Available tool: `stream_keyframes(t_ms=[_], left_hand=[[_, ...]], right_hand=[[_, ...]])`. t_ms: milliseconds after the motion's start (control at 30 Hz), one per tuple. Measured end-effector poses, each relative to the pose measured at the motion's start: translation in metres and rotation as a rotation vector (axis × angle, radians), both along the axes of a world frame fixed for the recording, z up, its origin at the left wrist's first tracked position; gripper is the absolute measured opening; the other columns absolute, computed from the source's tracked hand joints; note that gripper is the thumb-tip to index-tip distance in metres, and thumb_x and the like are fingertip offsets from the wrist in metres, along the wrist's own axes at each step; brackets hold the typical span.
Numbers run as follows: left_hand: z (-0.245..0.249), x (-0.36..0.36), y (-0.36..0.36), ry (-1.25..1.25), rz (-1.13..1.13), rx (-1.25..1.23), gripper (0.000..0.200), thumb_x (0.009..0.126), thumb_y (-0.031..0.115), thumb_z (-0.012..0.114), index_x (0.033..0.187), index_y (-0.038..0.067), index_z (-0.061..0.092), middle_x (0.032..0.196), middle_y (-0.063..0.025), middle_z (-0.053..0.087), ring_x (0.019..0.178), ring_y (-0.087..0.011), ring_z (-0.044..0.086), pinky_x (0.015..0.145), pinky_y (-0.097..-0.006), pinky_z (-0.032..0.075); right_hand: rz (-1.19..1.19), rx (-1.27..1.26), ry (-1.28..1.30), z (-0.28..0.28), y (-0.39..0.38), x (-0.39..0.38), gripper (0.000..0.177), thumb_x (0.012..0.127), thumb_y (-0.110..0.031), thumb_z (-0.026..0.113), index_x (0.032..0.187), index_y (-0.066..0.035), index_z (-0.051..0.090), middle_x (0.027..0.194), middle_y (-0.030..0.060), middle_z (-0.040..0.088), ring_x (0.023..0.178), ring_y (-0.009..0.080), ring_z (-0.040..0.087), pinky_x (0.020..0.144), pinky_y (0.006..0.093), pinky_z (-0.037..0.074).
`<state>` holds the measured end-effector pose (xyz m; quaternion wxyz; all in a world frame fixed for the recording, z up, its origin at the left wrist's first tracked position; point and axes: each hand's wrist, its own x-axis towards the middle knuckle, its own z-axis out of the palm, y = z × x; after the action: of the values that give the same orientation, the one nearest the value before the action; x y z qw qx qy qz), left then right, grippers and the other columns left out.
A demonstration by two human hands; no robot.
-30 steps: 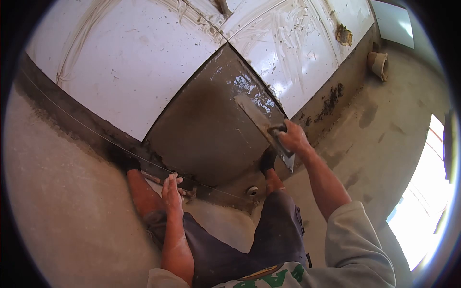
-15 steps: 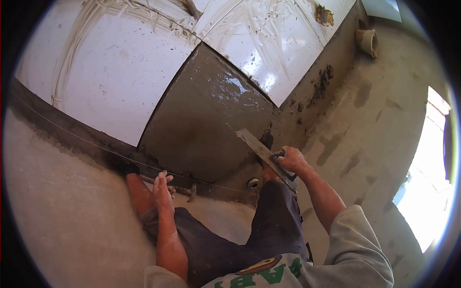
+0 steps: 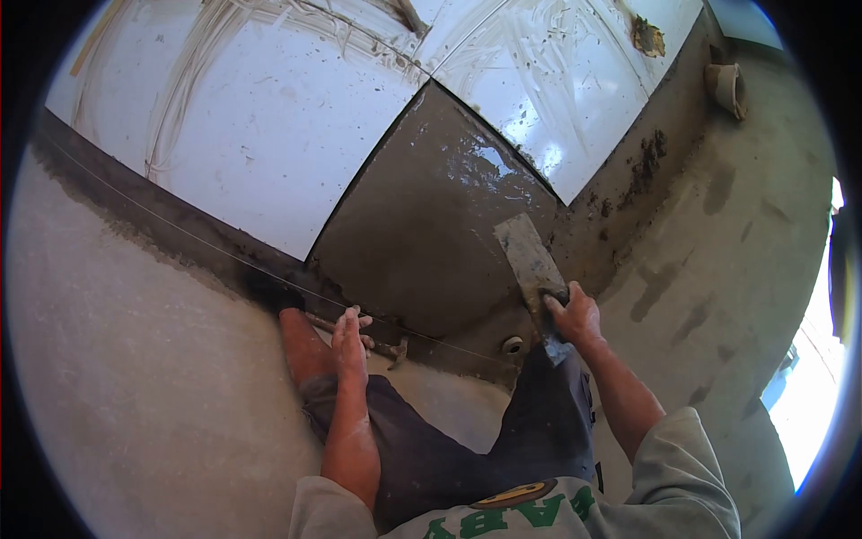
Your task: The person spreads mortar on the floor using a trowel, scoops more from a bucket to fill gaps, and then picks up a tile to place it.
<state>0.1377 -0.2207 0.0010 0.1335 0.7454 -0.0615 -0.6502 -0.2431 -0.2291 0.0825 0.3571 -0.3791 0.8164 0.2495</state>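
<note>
A white tile [image 3: 242, 135] fills the upper left. Left of centre, the left hand [image 3: 350, 340], unclenched and seemingly empty, is near a hammer [image 3: 398, 351]. Wet mortar [image 3: 413, 234] lies mid-frame; right of centre, a trowel [image 3: 528, 256] is clasped in the right hand's [image 3: 578, 319] grip. A tilted blade could gouge the mortar.

Grey-brown mortar [image 3: 413, 216], brown-streaked white tiles [image 3: 260, 135]
</note>
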Motion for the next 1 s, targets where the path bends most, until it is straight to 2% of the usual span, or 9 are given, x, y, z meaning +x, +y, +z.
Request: stream_keyframes(t_ms=[100, 233, 333, 400, 567, 667, 767, 900, 1000], left_hand=[[-0.001, 0.001, 0.005, -0.003, 0.027, 0.042, 0.059, 0.096, 0.053, 0.042, 0.127, 0.003, 0.050, 0.099, -0.0068, 0.061, 0.055, -0.0055, 0.048, 0.046, -0.0195, 0.038], [-0.004, 0.002, 0.006, 0.025, 0.102, -0.012, 0.063, 0.095, 0.055, 0.043, 0.128, 0.001, 0.049, 0.098, -0.0078, 0.061, 0.054, -0.0057, 0.048, 0.044, -0.0197, 0.036], [-0.005, 0.007, 0.005, 0.043, 0.214, -0.023, 0.067, 0.095, 0.057, 0.043, 0.129, 0.000, 0.047, 0.099, -0.0088, 0.061, 0.054, -0.0055, 0.048, 0.044, -0.0199, 0.035], [-0.006, 0.014, 0.003, 0.077, 0.305, -0.034, 0.070, 0.094, 0.059, 0.043, 0.132, 0.000, 0.043, 0.101, -0.0100, 0.060, 0.054, -0.0057, 0.048, 0.043, -0.0195, 0.035], [-0.009, 0.023, 0.003, 0.069, 0.343, -0.051, 0.070, 0.094, 0.059, 0.042, 0.134, 0.001, 0.041, 0.102, -0.0095, 0.059, 0.053, -0.0063, 0.049, 0.041, -0.0194, 0.035], [-0.011, 0.020, 0.003, 0.068, 0.349, -0.020, 0.071, 0.094, 0.059, 0.042, 0.135, 0.002, 0.041, 0.103, -0.0094, 0.059, 0.053, -0.0063, 0.049, 0.041, -0.0192, 0.035], [-0.016, 0.017, 0.009, 0.074, 0.327, 0.001, 0.070, 0.094, 0.059, 0.041, 0.136, 0.002, 0.040, 0.102, -0.0092, 0.059, 0.053, -0.0062, 0.049, 0.041, -0.0189, 0.035], [-0.024, 0.013, 0.018, 0.085, 0.332, 0.015, 0.070, 0.095, 0.058, 0.042, 0.135, 0.002, 0.041, 0.101, -0.0082, 0.060, 0.053, -0.0062, 0.049, 0.041, -0.0188, 0.036], [-0.022, 0.007, 0.018, 0.088, 0.320, 0.014, 0.069, 0.095, 0.058, 0.041, 0.134, 0.002, 0.041, 0.100, -0.0085, 0.060, 0.053, -0.0058, 0.049, 0.041, -0.0185, 0.036]], right_hand=[[0.054, -0.126, -0.070, -0.015, 0.003, 0.022, 0.049, 0.082, -0.044, 0.066, 0.099, -0.001, 0.051, 0.089, 0.0273, 0.063, 0.089, 0.0459, 0.060, 0.076, 0.0518, 0.046], [0.065, -0.138, -0.133, -0.019, -0.005, 0.039, 0.046, 0.083, -0.043, 0.065, 0.098, -0.002, 0.051, 0.088, 0.0268, 0.063, 0.088, 0.0456, 0.060, 0.075, 0.0515, 0.046], [0.156, -0.203, -0.170, -0.019, -0.002, 0.041, 0.043, 0.083, -0.040, 0.065, 0.098, -0.002, 0.052, 0.086, 0.0253, 0.063, 0.085, 0.0447, 0.060, 0.074, 0.0506, 0.047], [0.308, -0.241, -0.116, -0.016, -0.004, 0.040, 0.039, 0.082, -0.037, 0.065, 0.096, -0.003, 0.052, 0.085, 0.0232, 0.063, 0.083, 0.0434, 0.060, 0.072, 0.0500, 0.047], [0.263, -0.194, -0.071, -0.008, -0.006, 0.023, 0.036, 0.081, -0.037, 0.066, 0.093, -0.005, 0.052, 0.087, 0.0215, 0.063, 0.086, 0.0421, 0.060, 0.073, 0.0498, 0.047], [0.177, -0.049, -0.003, -0.001, -0.015, 0.012, 0.040, 0.080, -0.036, 0.067, 0.101, -0.005, 0.053, 0.096, 0.0247, 0.063, 0.095, 0.0440, 0.058, 0.079, 0.0502, 0.045], [0.146, 0.021, 0.026, -0.003, -0.015, 0.003, 0.040, 0.079, -0.033, 0.069, 0.101, -0.004, 0.054, 0.097, 0.0250, 0.063, 0.096, 0.0439, 0.058, 0.080, 0.0496, 0.045], [0.093, 0.037, -0.003, -0.011, -0.009, -0.003, 0.038, 0.077, -0.029, 0.070, 0.102, -0.004, 0.055, 0.098, 0.0255, 0.063, 0.096, 0.0439, 0.058, 0.081, 0.0487, 0.045], [0.113, -0.053, -0.059, -0.025, 0.004, -0.008, 0.040, 0.076, -0.033, 0.069, 0.101, -0.005, 0.055, 0.094, 0.0239, 0.064, 0.095, 0.0436, 0.059, 0.082, 0.0487, 0.046]])
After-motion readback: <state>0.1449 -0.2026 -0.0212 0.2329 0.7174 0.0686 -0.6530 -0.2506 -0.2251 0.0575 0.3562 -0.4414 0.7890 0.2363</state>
